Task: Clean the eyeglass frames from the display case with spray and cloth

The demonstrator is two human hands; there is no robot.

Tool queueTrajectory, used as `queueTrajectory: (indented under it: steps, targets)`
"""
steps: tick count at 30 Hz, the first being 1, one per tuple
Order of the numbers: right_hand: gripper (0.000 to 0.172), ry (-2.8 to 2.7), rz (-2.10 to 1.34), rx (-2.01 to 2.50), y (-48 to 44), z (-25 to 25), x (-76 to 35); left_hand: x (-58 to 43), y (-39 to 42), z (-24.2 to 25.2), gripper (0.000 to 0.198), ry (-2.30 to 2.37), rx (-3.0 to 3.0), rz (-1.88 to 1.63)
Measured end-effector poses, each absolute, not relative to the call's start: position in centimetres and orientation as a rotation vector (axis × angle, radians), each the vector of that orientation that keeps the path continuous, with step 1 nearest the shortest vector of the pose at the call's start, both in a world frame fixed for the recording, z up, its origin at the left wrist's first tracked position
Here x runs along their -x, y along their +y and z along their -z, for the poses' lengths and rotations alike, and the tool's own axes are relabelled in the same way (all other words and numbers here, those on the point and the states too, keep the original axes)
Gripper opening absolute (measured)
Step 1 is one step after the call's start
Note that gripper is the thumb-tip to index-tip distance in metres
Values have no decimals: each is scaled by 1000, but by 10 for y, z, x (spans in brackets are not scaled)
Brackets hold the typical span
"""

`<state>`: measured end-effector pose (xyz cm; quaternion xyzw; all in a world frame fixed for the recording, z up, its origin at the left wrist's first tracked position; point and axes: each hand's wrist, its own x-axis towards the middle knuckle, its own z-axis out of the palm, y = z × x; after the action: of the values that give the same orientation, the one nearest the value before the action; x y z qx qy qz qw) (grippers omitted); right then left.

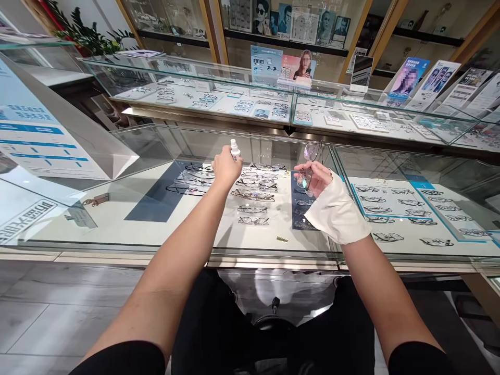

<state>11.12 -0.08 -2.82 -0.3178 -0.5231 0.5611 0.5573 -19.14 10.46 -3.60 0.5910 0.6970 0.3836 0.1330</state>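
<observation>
My left hand [225, 167] is closed around a small white spray bottle [235, 149], its nozzle sticking up above my fingers, over the glass counter. My right hand [315, 177] pinches a pair of clear-lensed glasses [308, 161] by the frame, lenses raised toward the bottle. A cream cleaning cloth [336, 213] drapes over the back of my right hand and wrist. The two hands are about a hand's width apart above the glass display case [164, 245].
Under the glass lie several rows of spectacle frames [253, 195] on white and dark trays. A second glass case [273, 104] stands behind, with brochures and stand-up cards [408, 78] on top. A slanted sign [42, 140] sits at left. My dark-clothed legs and a stool are below.
</observation>
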Motion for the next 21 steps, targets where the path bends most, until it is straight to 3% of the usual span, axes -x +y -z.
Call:
queueTrajectory:
  steps: [4,7,9,12,14,17,21]
  targets:
    - [52,-1226,-1292,762,-4,25,-108,177,79,19,71,2065,-1758,-1449]
    - [49,-1190,-1254,718,-4,22,-108,155,49,7,60,1927,-1823,-1706]
    - [48,-1149,-1207,690,-3,20,-108,135,28,5,44,1576,-1911,-1761]
    - [49,-1098,-1126,678,0,18,-111,106,1,14,13,1025,-1995,-1501]
    - [47,-1067,-1091,655,2,18,-111,91,-13,23,10,829,-2012,-1236]
    - [42,-1028,-1052,614,3,19,-109,76,-26,35,25,751,-1938,-943]
    - [40,-1045,-985,639,-1,20,-103,68,-33,43,59,676,-1732,-738]
